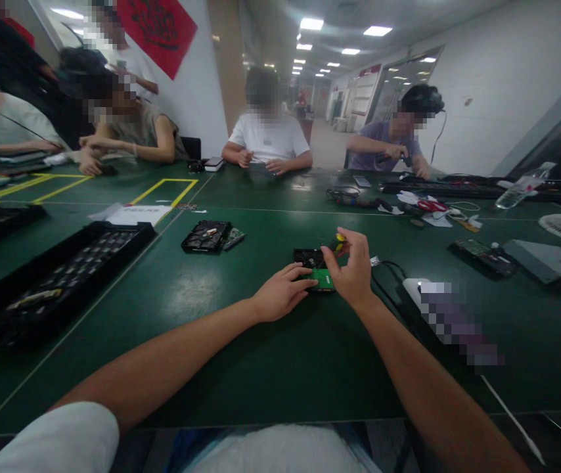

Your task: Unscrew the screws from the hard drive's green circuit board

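Note:
A hard drive (302,255) lies on the green table in front of me, with a green circuit board (326,278) on its near part. My left hand (283,292) reaches in from the left, fingers stretched out and fingertips resting on the drive and its board. My right hand (353,268) is raised at the drive's right side, its fingers curled around a small yellow-and-dark tool (340,238). Most of that tool is hidden by the fingers, so its exact kind does not show.
Left of my hands lie another hard drive (206,235) and a loose circuit board (234,238). A long black tray (64,282) stands further left. To the right are a white power strip (413,289), a drive with an exposed board (483,255) and a plastic bottle (524,187). People sit across the table.

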`<action>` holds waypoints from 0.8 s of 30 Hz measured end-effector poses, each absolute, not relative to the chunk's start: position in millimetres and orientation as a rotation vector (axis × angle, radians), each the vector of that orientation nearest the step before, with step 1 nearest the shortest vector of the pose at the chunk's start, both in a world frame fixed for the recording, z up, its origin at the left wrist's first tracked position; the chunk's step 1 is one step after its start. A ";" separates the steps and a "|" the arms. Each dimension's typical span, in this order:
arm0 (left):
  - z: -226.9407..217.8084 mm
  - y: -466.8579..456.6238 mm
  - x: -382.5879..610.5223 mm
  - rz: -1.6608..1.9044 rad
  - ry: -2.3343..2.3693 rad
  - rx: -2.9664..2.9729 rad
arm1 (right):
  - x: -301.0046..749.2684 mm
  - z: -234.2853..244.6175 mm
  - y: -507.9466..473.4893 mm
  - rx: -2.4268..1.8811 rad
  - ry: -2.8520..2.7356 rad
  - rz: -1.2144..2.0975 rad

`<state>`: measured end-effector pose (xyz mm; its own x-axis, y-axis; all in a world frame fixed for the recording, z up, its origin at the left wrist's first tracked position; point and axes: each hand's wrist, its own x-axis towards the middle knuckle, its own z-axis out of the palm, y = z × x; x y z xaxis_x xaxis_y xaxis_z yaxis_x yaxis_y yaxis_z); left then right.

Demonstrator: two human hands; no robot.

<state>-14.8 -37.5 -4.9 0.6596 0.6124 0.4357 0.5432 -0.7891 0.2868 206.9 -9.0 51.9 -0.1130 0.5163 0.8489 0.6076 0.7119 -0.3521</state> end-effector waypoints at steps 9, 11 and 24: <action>-3.1 -39.0 -14.1 0.798 0.960 2.740 | 205.0 53.3 -11.3 -0.866 -1.782 -0.098; -3.4 -38.8 -14.3 0.784 0.967 2.747 | 204.7 53.6 -11.7 -0.876 -1.766 -0.113; -4.3 -38.1 -14.4 0.789 0.960 2.750 | 206.7 51.3 -8.5 -0.868 -1.781 -0.109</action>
<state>-14.4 -38.1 -4.3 0.6623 0.6099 0.4352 0.5453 -0.7907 0.2783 206.7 -8.5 51.3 -0.1333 0.4998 0.8558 0.6006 0.7276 -0.3314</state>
